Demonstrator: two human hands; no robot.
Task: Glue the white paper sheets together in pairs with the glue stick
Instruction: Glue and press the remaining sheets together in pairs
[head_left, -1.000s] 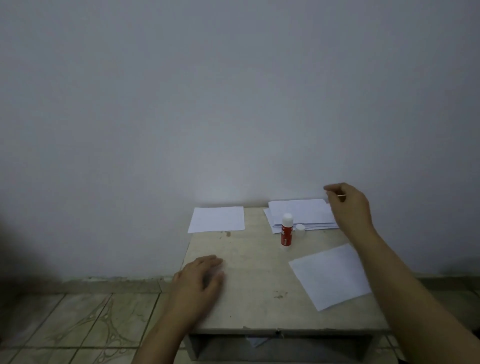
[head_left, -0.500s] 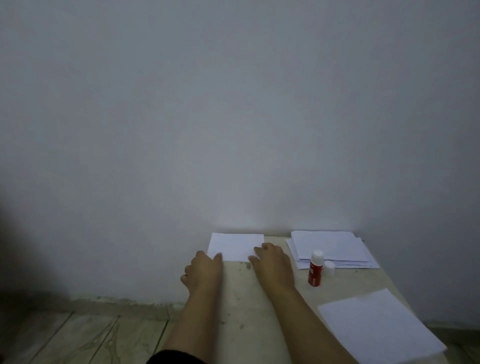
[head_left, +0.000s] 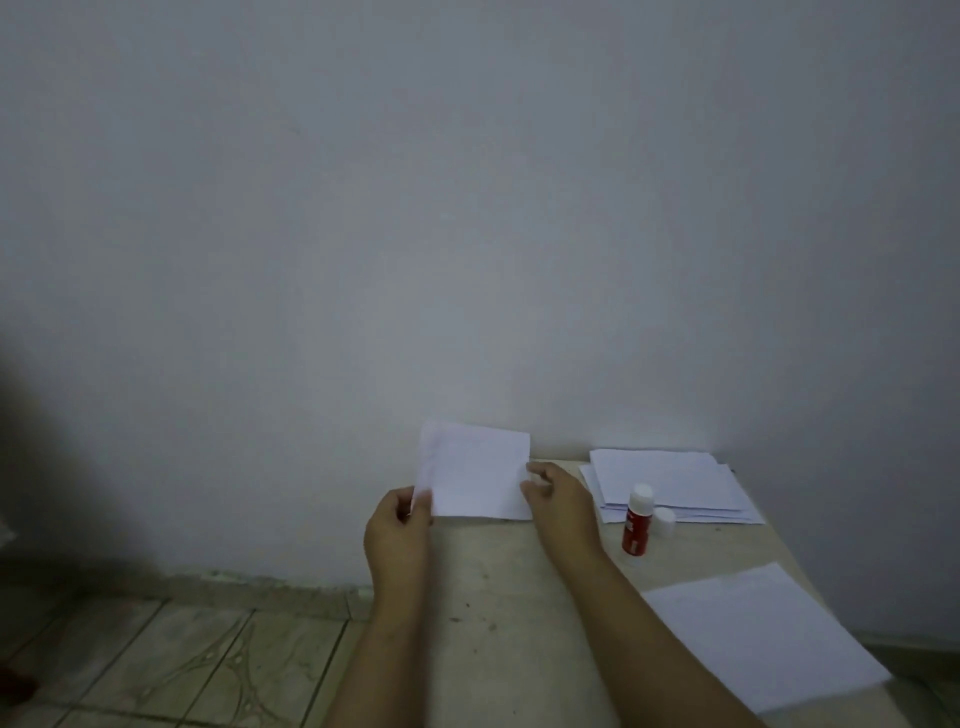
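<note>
- Your left hand (head_left: 399, 535) sits just left of the frame's centre line, low in the picture, fingers curled and thumb pinching the lower left edge of a white paper sheet (head_left: 475, 470).
- Your right hand (head_left: 558, 496) reaches in from the lower right, thumb and fingertips pinching the same sheet's right edge; the sheet stands tilted up off the table (head_left: 498, 582), against the wall (head_left: 467, 208).
- Right of your right hand the red glue stick (head_left: 635, 521) stands upright with its white tip showing, its white cap (head_left: 664, 521) just beside it.
- Behind them lies a stack of white sheets (head_left: 670, 480), roughly squared, at the table's far right corner.
- A single sheet (head_left: 763, 639) lies flat at the lower right, angled, partly over the table's edge.
- Tiled floor (head_left: 156, 665) fills the lower left.
</note>
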